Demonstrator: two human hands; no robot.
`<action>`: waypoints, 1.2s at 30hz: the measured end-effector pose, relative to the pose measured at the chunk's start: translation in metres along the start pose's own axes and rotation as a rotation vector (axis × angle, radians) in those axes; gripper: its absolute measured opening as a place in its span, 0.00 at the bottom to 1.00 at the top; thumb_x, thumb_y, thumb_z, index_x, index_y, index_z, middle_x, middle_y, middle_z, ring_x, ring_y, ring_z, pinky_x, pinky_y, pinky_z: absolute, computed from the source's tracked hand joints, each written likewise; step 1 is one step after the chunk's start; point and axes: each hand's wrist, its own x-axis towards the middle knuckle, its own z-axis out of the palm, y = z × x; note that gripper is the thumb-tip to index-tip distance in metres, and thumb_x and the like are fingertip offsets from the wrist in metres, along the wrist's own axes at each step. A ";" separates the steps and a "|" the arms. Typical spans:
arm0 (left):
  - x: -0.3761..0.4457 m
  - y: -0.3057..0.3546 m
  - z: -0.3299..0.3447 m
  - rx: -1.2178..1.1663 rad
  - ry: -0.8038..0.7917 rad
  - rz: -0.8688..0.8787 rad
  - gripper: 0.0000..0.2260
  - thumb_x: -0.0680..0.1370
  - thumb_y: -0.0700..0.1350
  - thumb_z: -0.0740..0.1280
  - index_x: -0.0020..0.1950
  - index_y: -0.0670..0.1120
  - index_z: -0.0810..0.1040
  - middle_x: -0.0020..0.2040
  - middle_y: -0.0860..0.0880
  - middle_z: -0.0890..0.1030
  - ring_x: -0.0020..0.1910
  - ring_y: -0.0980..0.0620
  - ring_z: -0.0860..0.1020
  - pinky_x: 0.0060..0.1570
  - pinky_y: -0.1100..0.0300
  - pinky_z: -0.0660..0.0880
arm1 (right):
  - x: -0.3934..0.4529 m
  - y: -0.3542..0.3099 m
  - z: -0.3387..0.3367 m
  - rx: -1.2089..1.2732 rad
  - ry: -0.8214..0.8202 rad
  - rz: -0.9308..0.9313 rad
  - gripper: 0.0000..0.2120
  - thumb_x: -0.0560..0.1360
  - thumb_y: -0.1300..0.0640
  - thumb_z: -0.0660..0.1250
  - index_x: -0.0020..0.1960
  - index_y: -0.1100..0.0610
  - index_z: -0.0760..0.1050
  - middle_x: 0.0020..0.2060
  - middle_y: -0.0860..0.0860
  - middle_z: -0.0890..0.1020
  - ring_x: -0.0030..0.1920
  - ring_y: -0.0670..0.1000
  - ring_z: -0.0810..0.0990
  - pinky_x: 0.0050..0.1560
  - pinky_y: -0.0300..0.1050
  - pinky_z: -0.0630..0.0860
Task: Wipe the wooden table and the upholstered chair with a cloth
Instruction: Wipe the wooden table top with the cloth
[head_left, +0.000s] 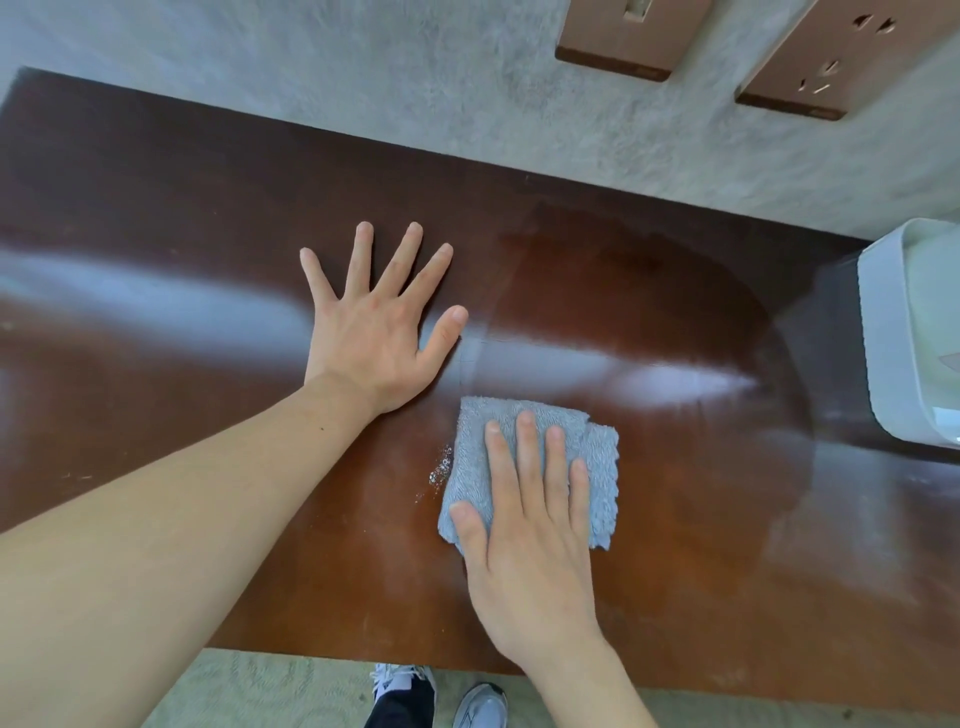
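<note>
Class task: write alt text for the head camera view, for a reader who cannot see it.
A right hand presses a folded grey cloth flat on a dark wooden table, beside a few white crumbs. The left hand rests open, fingers spread, on the table. A white tub sits at the right edge.

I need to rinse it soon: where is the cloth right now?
In the head view, the folded grey-blue cloth lies flat on the wooden table under the right hand, just right of the spread left hand.
</note>
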 end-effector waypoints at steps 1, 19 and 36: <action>0.000 0.000 0.000 -0.001 0.000 0.002 0.32 0.80 0.67 0.35 0.81 0.59 0.52 0.83 0.52 0.53 0.81 0.39 0.48 0.71 0.24 0.45 | 0.007 -0.002 0.000 -0.019 0.008 0.012 0.30 0.82 0.39 0.37 0.81 0.50 0.38 0.80 0.51 0.38 0.79 0.54 0.33 0.76 0.57 0.37; -0.002 -0.001 0.000 -0.030 -0.015 -0.009 0.33 0.81 0.64 0.38 0.82 0.51 0.51 0.83 0.51 0.51 0.81 0.42 0.45 0.72 0.26 0.43 | 0.224 0.021 -0.069 -0.020 0.006 -0.013 0.32 0.82 0.39 0.43 0.80 0.49 0.36 0.80 0.50 0.35 0.78 0.53 0.32 0.75 0.55 0.31; -0.140 -0.013 -0.002 0.010 -0.110 0.059 0.34 0.79 0.70 0.37 0.82 0.56 0.49 0.83 0.47 0.48 0.82 0.42 0.44 0.74 0.31 0.40 | 0.013 0.057 -0.022 0.003 -0.068 -0.055 0.28 0.81 0.38 0.36 0.76 0.40 0.28 0.77 0.41 0.30 0.74 0.42 0.24 0.74 0.47 0.29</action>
